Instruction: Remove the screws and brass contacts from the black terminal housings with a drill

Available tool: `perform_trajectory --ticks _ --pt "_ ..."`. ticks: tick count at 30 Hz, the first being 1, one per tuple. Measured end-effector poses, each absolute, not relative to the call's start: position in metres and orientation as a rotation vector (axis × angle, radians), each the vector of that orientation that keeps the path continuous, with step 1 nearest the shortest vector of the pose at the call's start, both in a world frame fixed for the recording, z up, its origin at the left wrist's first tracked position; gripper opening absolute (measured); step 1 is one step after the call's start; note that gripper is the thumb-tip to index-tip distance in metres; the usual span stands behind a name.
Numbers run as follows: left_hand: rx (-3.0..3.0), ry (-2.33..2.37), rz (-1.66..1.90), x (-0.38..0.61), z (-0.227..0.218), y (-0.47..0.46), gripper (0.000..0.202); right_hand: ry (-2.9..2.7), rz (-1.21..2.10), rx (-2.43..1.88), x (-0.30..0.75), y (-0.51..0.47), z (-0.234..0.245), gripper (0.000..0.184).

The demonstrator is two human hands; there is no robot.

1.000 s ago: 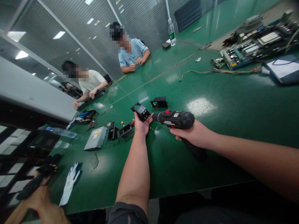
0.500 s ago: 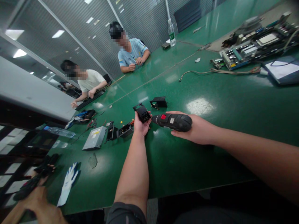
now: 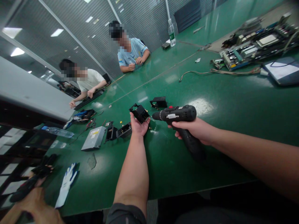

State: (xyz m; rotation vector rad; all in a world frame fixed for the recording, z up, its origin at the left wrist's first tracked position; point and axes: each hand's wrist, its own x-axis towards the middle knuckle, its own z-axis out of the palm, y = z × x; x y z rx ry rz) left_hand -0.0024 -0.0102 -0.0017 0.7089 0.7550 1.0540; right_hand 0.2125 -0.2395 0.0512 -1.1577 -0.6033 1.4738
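- Left-hand fingers: half curled, palm up, cradling a black plastic bracket (image 3: 139, 113) at centre frame; the left hand (image 3: 139, 126) grasps it from below.
- Right-hand fingers: clenched around the grip of a black cordless drill (image 3: 177, 113); the right hand (image 3: 193, 129) holds the drill level, just right of centre.
- Drill nose: pointing left, just beside the bracket, with a small bit at its tip; contact cannot be told.
- Green workbench (image 3: 233, 102): runs under both hands and across the frame.
- Second black bracket (image 3: 158, 102): lying just above the drill.
- Black housings (image 3: 123, 130): lying left of the left hand, with small loose screws around them.
- Silver disc drive (image 3: 93, 138): further left.
- White work glove (image 3: 66, 185): lower left, with blue on its fingers.
- Another person's hand (image 3: 35, 208): bottom-left corner, near a dark object.
- Circuit boards (image 3: 243, 53): upper right, with a loose cable (image 3: 217, 71) trailing from them.
- Tablet (image 3: 281, 71): far right.
- Water bottle (image 3: 171, 32): top centre.
- Two co-workers (image 3: 130, 51): seated at the upper left, across the bench.
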Motion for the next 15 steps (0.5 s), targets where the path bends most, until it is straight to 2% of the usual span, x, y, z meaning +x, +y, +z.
perform_trajectory --ticks 6,15 --pt "0.747 0.779 0.960 -0.0112 -0.0017 -0.0063 0.065 -0.702 1.494 -1.185 0.2160 -0.2398 0.0518 0.023" --pt "0.826 0.801 0.891 -0.0072 -0.0008 -0.0076 0.086 -1.162 1.278 -1.342 0.2137 -0.2437 0.0516 0.023"
